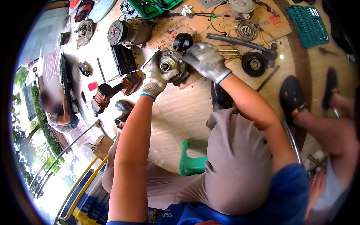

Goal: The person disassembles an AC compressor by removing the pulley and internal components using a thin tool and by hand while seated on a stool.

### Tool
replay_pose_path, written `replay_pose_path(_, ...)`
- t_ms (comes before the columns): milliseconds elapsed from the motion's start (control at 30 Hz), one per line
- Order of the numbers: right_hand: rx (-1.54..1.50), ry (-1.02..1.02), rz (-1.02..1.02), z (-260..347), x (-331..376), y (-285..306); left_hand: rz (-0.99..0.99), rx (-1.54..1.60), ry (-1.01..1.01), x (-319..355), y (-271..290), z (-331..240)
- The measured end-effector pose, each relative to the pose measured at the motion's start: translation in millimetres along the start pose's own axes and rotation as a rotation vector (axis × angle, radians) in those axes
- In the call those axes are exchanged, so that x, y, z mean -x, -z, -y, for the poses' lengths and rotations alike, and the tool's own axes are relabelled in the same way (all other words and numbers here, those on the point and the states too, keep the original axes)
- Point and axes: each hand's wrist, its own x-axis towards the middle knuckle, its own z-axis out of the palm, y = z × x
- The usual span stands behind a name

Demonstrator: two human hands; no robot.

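A greasy grey metal housing (173, 66), round with a shaft end in its middle, is held up off the floor in front of me. My left hand (156, 76), in a dirty white knit glove, wraps round its left and lower side. Gloved the same way, my right hand (207, 60) is closed at the housing's right edge, its fingers bent inward; whether they grip the housing or something small is hidden. A black ring-shaped part (183, 42) stands just beyond the housing. Thin metal rods (229, 53) lie to the right of my right hand.
Beyond lies cardboard (168, 32) bearing a cylindrical compressor (129, 32) and a hammer (268, 54). A black pulley (254, 64) lies right, a cordless impact wrench (107, 93) left. A green stool (189, 159) is below me. Another person's legs (322, 127) are at right.
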Motion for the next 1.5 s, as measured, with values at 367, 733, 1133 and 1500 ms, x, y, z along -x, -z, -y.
replay_pose_path(367,0.34,0.013,-0.069,-97,11,-4,-0.008,0.001,-0.054,-6,2,16)
replay_pose_path(733,0.607,0.327,-0.24,-110,-12,-53,-0.009,-0.034,-0.112,-9,-1,21)
replay_pose_path(1133,-0.539,0.045,-0.24,-27,3,64,-0.073,-0.155,-0.033,-5,1,17)
replay_pose_path(1500,-0.238,0.492,-0.217,22,-12,59,-0.106,-0.181,-0.025,-4,-3,22)
